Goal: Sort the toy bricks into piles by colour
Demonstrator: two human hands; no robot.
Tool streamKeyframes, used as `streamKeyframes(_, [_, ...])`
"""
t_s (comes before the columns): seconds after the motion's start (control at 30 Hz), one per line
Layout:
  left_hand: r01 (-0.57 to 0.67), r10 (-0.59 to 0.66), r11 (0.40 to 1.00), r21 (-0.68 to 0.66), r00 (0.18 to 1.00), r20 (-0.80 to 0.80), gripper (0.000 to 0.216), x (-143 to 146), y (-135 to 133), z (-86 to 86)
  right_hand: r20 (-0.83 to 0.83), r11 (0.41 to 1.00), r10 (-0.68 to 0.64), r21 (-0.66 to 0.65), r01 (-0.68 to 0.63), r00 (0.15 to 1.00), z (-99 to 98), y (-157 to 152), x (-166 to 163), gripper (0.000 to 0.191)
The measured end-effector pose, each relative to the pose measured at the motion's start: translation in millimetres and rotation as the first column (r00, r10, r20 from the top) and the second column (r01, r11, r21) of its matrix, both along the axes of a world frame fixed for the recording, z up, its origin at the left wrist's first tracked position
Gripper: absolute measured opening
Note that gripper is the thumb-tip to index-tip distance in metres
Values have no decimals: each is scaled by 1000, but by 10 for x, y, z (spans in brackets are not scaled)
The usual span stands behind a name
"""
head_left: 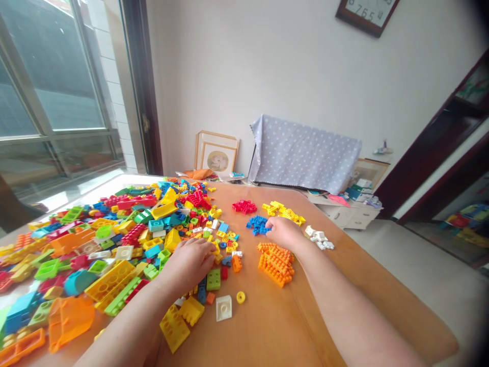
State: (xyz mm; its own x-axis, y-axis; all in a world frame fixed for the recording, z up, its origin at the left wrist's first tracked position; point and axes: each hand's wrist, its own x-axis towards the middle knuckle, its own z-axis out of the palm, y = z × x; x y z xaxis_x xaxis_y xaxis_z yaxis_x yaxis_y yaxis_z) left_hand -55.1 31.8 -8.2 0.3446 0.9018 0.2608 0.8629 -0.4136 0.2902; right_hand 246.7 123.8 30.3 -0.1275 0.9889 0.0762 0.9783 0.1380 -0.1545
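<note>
**Left hand (191, 260) at the mixed heap (110, 239), right hand (284, 233) at the blue cluster (256, 225)**

The left hand was palm down, fingers bent, at the right-hand edge of the mixed heap of toy bricks; whether it grasped a piece I could not tell, the undersides of the fingers being out of sight. The right hand reached across the bench (244, 341) to the blue cluster and covered part of its right side; its fingertips were hidden, so its grip, too, could not be judged. The blue cluster was bordered by other one-colour groups: a red group (244, 206) beyond it, a yellow group (283, 210) beyond and to the right, a white group (320, 238) to the right of the wrist, and an orange stack (277, 264) just on the near side of the right hand. The left forearm screened part of the heap. Between the arms lay loose pieces, among them a green brick (213, 279) close to the left hand, a whitish square brick (223, 308) and a yellow ring (240, 297). Background: a window (57, 76) at left, a framed picture (217, 158) and a dotted cloth (305, 150) near the wall, a white cabinet (346, 216) at right, a clock (367, 14) above.
</note>
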Motion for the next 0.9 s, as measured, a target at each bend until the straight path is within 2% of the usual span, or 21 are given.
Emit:
streamKeyframes(0.13, [-8, 8, 1000, -8, 1000, 7, 29, -25, 1, -2, 32, 997, -1, -76, 3, 999, -207, 261, -28, 15])
streamKeyframes(0.27, [-24, 24, 1000, -11, 1000, 13, 29, -34, 6, 1, 19, 998, -10, -55, 11, 1000, -349, 321, 2, 21])
streamKeyframes(0.5, [-31, 31, 1000, -2, 1000, 2, 30, -36, 16, 15, -26, 998, 17, -59, -18, 1000, -336, 255, 46, 14])
streamKeyframes(0.7, [-39, 39, 999, -12, 999, 7, 28, -62, -4, 48, -76, 999, 46, -17, -48, 996, -309, 189, -144, 14])
streamKeyframes(0.8, [-37, 37, 999, -33, 999, -7, 30, -66, -18, 82, -113, 992, 128, 12, -128, 985, -283, 91, -369, 17])
streamKeyframes(0.9, [-47, 46, 998, -49, 999, -22, 29, -70, -31, 111, -148, 961, 272, -11, -276, 951, -282, -34, -662, 18])
